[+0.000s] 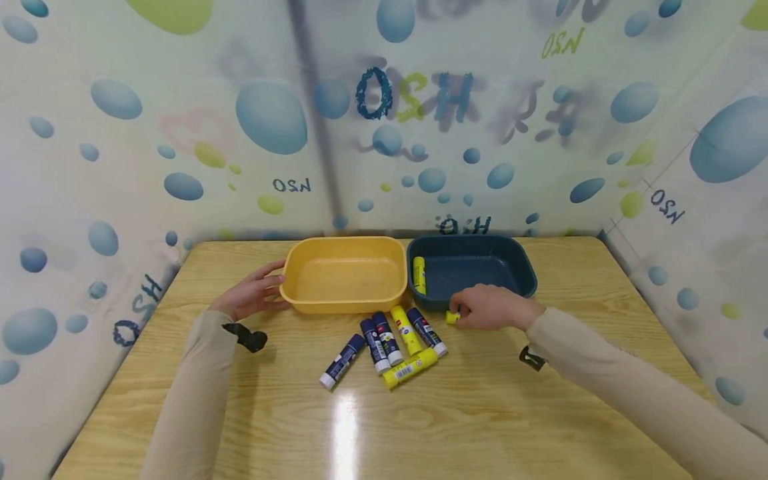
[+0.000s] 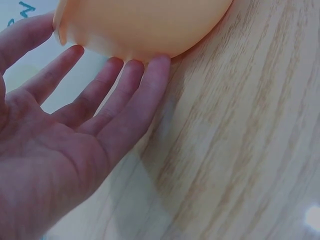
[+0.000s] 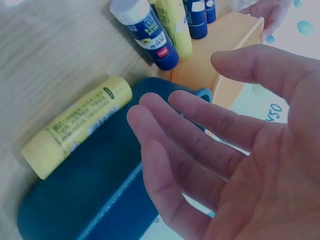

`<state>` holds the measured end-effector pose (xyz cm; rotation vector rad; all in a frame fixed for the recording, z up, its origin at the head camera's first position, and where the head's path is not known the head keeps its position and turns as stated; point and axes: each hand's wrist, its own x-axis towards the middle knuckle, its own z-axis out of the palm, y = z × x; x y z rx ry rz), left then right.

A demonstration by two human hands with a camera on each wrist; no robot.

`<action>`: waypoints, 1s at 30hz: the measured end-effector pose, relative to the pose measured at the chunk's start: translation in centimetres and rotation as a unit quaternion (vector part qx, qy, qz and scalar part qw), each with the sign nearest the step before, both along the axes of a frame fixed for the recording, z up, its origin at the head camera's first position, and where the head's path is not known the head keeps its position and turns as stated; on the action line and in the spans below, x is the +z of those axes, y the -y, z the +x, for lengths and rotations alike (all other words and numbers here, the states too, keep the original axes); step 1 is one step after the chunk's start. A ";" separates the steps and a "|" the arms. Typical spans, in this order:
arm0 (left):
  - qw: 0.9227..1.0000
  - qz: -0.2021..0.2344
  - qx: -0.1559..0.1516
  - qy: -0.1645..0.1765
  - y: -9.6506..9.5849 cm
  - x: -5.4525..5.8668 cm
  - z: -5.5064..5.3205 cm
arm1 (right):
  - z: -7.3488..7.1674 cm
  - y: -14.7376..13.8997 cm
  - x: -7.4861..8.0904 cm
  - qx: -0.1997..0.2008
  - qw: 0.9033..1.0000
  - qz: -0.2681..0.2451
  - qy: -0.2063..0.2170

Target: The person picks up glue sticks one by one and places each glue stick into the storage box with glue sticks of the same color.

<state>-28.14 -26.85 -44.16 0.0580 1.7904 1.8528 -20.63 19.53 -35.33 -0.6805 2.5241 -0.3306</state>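
My left hand is at the left side of an orange-yellow bin. In the left wrist view its extended fingertips touch the bin's wall, the thumb side near the rim. My right hand is at the front of a dark blue bin. Just beyond its fingertips a yellow glue stick lies on the table against that bin; the right wrist view shows the fingers loosely bent and apart from it. Most of this stick is hidden by the hand in the head view. Another yellow glue stick lies inside the blue bin.
In front of the bins lie several navy glue sticks with white caps, one navy stick apart at the left. Among them are a yellow stick and another yellow stick lying crosswise. A patterned curtain hangs behind the wooden table.
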 end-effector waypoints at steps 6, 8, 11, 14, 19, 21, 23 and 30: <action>1.000 0.000 0.009 0.008 0.1 -0.2 -0.1 | 0.9 -0.3 -0.6 0.005 1.000 0.004 -0.007; 1.000 0.002 0.009 0.007 0.1 -0.2 -0.1 | 1.0 -0.5 -0.8 0.005 1.000 0.005 -0.010; 1.000 0.003 0.012 0.009 0.1 -0.2 -0.1 | 1.2 -0.7 -1.3 -0.001 1.000 0.007 -0.012; 1.000 0.004 0.014 0.011 0.1 -0.2 -0.1 | 1.4 -1.0 -1.9 -0.009 1.000 0.011 -0.014; 1.000 0.004 0.018 0.015 0.1 -0.2 -0.2 | 1.7 -1.2 -2.5 -0.015 1.000 0.019 -0.012; 1.000 0.003 0.017 0.015 0.1 -0.2 -0.3 | 1.9 -1.3 -2.6 -0.014 1.000 0.020 -0.013; 1.000 0.002 0.016 0.015 0.1 -0.1 -0.2 | 2.0 -1.3 -2.7 -0.012 0.999 0.024 -0.018; 1.000 -0.004 0.003 0.001 -0.1 0.0 -0.1 | 2.3 -1.4 -3.2 -0.017 0.999 0.044 -0.025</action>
